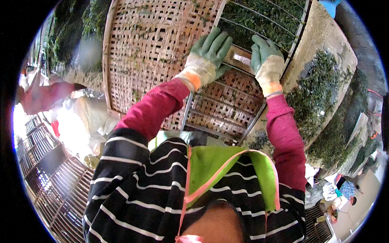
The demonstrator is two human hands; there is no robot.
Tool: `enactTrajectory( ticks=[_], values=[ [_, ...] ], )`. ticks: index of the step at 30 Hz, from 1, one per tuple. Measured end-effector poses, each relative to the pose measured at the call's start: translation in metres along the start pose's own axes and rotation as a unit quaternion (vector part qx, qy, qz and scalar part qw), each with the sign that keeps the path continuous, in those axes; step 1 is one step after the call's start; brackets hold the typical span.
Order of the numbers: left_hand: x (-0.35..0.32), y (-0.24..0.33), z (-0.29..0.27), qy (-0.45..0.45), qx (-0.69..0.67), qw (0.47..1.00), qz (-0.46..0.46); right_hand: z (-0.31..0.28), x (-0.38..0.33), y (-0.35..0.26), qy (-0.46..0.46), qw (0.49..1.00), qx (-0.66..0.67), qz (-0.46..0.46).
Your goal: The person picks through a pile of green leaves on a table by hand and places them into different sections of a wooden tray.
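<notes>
A wooden board (pixel 231 59) with a white patch on its face lies across a metal wire frame (pixel 187 111). My left hand (pixel 211 47), in a green-coated cream glove with an orange cuff, grips the board's left end, fingers on the far side and thumb on the near side. At its right end, my right hand (pixel 266 57), gloved alike, closes on the board with bent fingers; part of that grip is hidden. Dark green leafy material (pixel 259 20) fills the frame beyond the board. On the near side, the frame's bars cross bare woven mat.
The frame rests on a large woven bamboo tray (pixel 150 52). To the right, a pale board (pixel 314 44) carries clumps of green material (pixel 318 87). Slatted racks (pixel 58 178) stand at lower left. Another person's red sleeve (pixel 50 97) shows at left; people are at far lower right.
</notes>
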State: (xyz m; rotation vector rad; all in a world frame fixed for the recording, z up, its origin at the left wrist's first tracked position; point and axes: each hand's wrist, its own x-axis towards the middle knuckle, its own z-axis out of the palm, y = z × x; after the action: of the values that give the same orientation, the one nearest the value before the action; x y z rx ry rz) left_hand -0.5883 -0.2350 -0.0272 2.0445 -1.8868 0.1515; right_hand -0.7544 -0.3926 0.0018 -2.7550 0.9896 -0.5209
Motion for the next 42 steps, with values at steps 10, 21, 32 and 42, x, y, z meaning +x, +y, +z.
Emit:
enactTrajectory(
  ticks=[10, 21, 32, 42],
  values=[
    [0.007, 0.008, -0.020, -0.118, 0.036, 0.991, -0.042, -0.015, -0.014, -0.001, 0.047, 0.996, 0.065, -0.032],
    [-0.172, -0.045, -0.031, 0.132, -0.045, 0.972, -0.188, -0.007, -0.130, -0.042, -0.083, 0.989, -0.118, 0.013],
    [-0.076, -0.068, -0.025, -0.004, 0.036, 0.999, -0.025, -0.014, -0.114, -0.109, 0.000, 0.996, 0.084, 0.004],
    [-0.155, -0.283, -0.092, 0.316, -0.401, 0.784, -0.353, 0.068, -0.055, -0.145, 0.125, 0.947, 0.241, 0.168]
  ],
)
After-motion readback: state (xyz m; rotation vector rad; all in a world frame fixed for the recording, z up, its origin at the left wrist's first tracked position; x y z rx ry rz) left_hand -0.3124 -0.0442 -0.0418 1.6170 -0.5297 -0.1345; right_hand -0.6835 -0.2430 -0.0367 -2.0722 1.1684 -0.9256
